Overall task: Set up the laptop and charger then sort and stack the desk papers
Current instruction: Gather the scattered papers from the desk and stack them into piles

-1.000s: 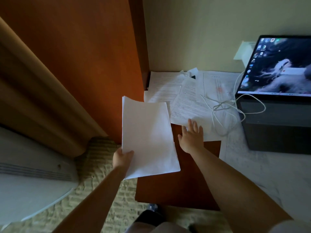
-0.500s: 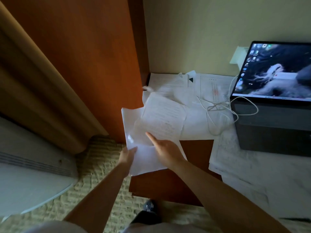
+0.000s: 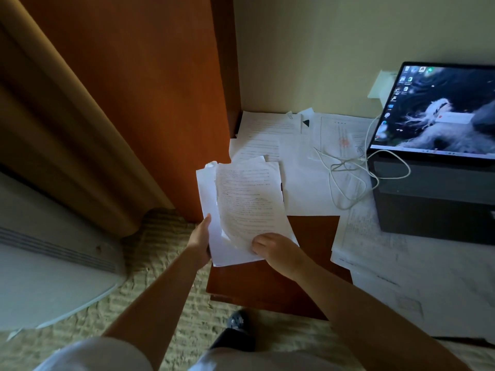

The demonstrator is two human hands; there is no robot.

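Above the desk's left front corner I hold a small stack of papers. My left hand grips the stack's lower left edge. My right hand pinches the printed top sheet at its lower right corner. More loose sheets cover the back of the wooden desk. The open laptop stands at the right with its screen lit. A white charger cable loops over the papers beside it and runs up toward a white wall socket.
Further papers spread over the desk's right front, under and before the laptop. A wooden panel rises left of the desk, with a curtain and a white appliance further left. Carpet and my dark shoe lie below.
My right hand took a printed sheet from the desk, drew it back and laid it on the stack in my left hand. The view shifted slightly.
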